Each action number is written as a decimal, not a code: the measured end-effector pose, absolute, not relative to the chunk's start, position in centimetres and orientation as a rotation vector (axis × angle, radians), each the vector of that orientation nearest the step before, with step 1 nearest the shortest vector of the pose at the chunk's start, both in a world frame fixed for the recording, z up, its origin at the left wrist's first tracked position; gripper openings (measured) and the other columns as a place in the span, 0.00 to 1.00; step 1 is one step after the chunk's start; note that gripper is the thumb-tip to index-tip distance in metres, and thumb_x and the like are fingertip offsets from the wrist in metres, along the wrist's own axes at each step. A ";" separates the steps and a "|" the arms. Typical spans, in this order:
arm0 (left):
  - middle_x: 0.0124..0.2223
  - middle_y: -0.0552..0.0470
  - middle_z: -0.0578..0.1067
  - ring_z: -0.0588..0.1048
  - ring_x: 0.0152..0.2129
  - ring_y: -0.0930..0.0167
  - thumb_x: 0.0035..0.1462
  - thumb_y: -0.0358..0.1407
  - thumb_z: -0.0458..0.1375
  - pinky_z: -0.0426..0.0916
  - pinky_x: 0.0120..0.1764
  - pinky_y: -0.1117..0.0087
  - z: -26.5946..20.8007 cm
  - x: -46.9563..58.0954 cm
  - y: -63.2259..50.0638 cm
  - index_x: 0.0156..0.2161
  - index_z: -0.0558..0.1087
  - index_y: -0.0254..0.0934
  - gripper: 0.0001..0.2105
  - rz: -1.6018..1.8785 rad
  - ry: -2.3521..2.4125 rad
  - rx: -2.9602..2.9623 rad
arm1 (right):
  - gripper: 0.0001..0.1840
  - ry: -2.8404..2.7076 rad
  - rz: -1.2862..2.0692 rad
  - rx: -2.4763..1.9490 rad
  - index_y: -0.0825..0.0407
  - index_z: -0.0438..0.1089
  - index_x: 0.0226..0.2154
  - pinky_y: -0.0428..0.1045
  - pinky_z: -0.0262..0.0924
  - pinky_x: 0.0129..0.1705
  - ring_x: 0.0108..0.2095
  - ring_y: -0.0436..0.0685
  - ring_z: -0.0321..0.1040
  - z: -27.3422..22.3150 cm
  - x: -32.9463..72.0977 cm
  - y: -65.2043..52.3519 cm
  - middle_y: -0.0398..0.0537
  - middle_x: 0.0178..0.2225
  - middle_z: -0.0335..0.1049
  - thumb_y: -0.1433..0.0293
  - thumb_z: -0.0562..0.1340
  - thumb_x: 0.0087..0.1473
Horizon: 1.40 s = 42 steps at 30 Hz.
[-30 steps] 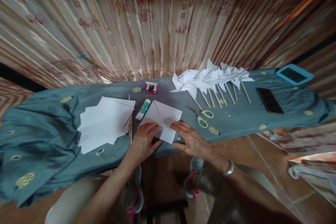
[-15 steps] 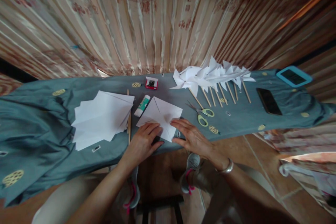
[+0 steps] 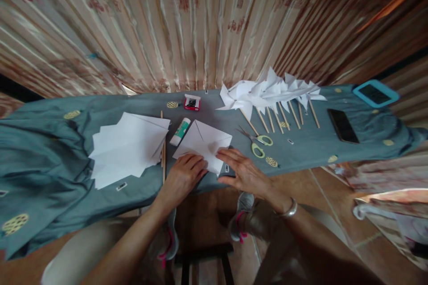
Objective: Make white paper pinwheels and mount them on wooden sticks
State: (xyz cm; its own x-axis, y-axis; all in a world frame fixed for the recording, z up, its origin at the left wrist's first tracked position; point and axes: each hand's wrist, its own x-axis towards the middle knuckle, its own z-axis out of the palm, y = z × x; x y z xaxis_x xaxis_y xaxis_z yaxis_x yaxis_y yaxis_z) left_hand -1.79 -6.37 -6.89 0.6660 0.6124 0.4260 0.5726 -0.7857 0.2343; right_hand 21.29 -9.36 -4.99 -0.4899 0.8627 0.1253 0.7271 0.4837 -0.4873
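A square white sheet of paper (image 3: 210,140) with diagonal cuts or creases lies turned corner-up in front of me. My left hand (image 3: 187,173) is on its lower left edge, the fingers and thumb closed together on the paper. At the sheet's right side, my right hand (image 3: 242,171) rests with fingers stretched out and the thumb apart, fingertips touching the paper. A glue stick (image 3: 180,132) lies just left of the sheet. To the right are scissors (image 3: 257,141) with light green handles.
A stack of white paper (image 3: 129,147) lies at left, with wooden sticks (image 3: 163,158) beside it. Behind is a small red box (image 3: 192,103) of dark bits. Several paper pinwheels (image 3: 267,91) lie at the back right, near a black phone (image 3: 343,125) and a blue-framed device (image 3: 376,93).
My left thumb has drawn in against the fingers at the paper's edge. My right hand stays by the right side of the sheet. The view has shifted slightly.
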 end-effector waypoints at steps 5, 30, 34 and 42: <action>0.42 0.45 0.78 0.74 0.40 0.63 0.59 0.28 0.56 0.73 0.42 0.60 -7.0 -1.5 -6.4 0.43 0.73 0.31 0.07 0.779 0.957 2.789 | 0.30 -2.266 0.603 -1.356 0.54 0.67 0.53 0.63 0.58 0.59 0.57 0.65 0.62 -5.0 20.8 -9.1 0.59 0.55 0.67 0.63 0.69 0.49; 0.54 0.40 0.69 0.75 0.42 0.68 0.61 0.27 0.52 0.74 0.46 0.64 -6.6 -1.6 -8.3 0.54 0.67 0.36 0.16 0.836 1.087 2.432 | 0.06 -1.690 0.834 -1.501 0.51 0.72 0.26 0.46 0.62 0.35 0.29 0.51 0.69 -6.3 17.1 -8.0 0.43 0.27 0.74 0.73 0.61 0.52; 0.54 0.40 0.69 0.75 0.41 0.68 0.62 0.27 0.52 0.75 0.46 0.65 -7.2 -1.8 -8.4 0.52 0.69 0.36 0.14 0.833 1.078 2.455 | 0.06 -1.721 0.767 -1.572 0.52 0.73 0.26 0.46 0.62 0.34 0.29 0.52 0.69 -5.9 16.8 -7.9 0.44 0.26 0.74 0.75 0.62 0.51; 0.53 0.42 0.71 0.74 0.49 0.65 0.62 0.29 0.52 0.73 0.50 0.60 -6.9 -1.7 -8.4 0.60 0.58 0.39 0.22 0.762 1.139 2.346 | 0.04 -1.799 0.826 -1.441 0.50 0.74 0.32 0.50 0.65 0.43 0.38 0.54 0.72 -5.7 17.8 -8.6 0.46 0.35 0.76 0.73 0.62 0.54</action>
